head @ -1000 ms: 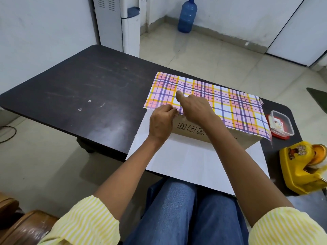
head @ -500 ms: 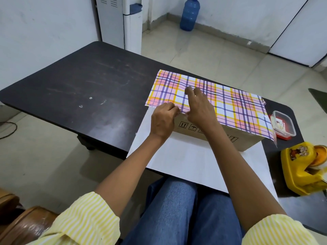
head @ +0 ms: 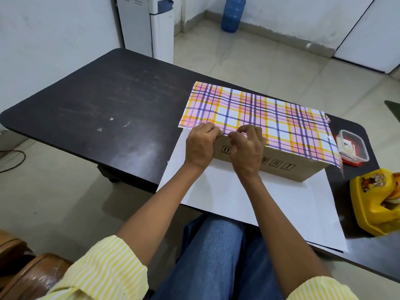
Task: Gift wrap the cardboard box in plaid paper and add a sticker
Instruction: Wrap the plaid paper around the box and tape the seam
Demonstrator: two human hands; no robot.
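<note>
The brown cardboard box (head: 281, 164) lay on the dark worktop (head: 108, 100), resting on the white underside of the pink-and-purple plaid paper sheet (head: 259, 113), whose far part was folded over the box top. The left hand (head: 201, 148) and right hand (head: 246, 152) sat side by side at the box's near top edge, each grip pinched on the paper's edge. This looked like creasing the first flap. The next move probably called for lifting the near white flap to overlap it, then tape from the yellow tape dispenser (head: 374, 200).

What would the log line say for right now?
paper: over box top | left hand: pinches paper edge | right hand: pinches paper edge | box front: bare
</note>
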